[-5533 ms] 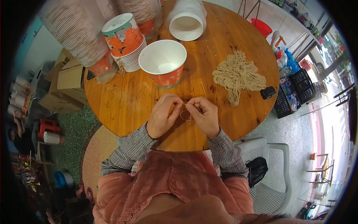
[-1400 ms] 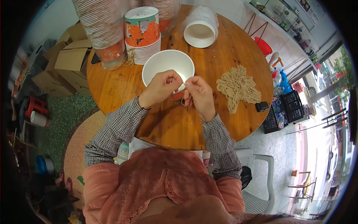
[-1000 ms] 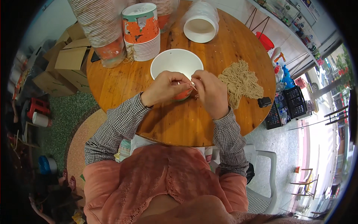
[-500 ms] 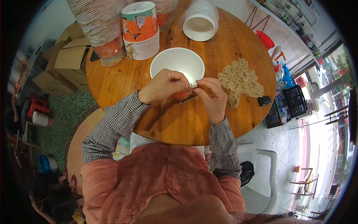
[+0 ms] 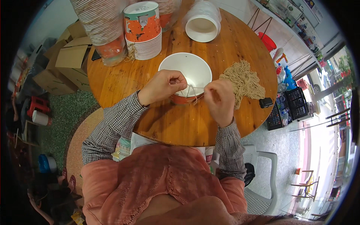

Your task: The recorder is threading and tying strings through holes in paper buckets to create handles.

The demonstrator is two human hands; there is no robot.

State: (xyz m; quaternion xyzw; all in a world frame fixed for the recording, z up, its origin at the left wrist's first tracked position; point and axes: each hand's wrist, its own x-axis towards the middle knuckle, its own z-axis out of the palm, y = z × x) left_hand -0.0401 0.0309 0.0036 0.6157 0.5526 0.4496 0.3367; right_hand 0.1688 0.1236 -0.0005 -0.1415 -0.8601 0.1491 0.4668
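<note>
Head view: white-lined bucket [image 5: 183, 64] on tabletop [image 5: 168, 127]. String [image 5: 193, 88] at bucket's near rim, loosely looped, seemingly not yet tightened. Left hand [image 5: 161, 87], right hand [image 5: 221, 100]: fingers of both pinching string. Behind-left of bucket, stacked buckets [image 5: 142, 29], probably done; right, yarn heap [image 5: 244, 81], apparently unused.

The top edge cuts off the cup stack [image 5: 96, 22] at upper left; mid-frame, the left hand [image 5: 163, 87] hides part of the tub [image 5: 187, 64].

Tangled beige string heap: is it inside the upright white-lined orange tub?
No, the string heap lies on the round brown wooden table, beside the tub.
</note>
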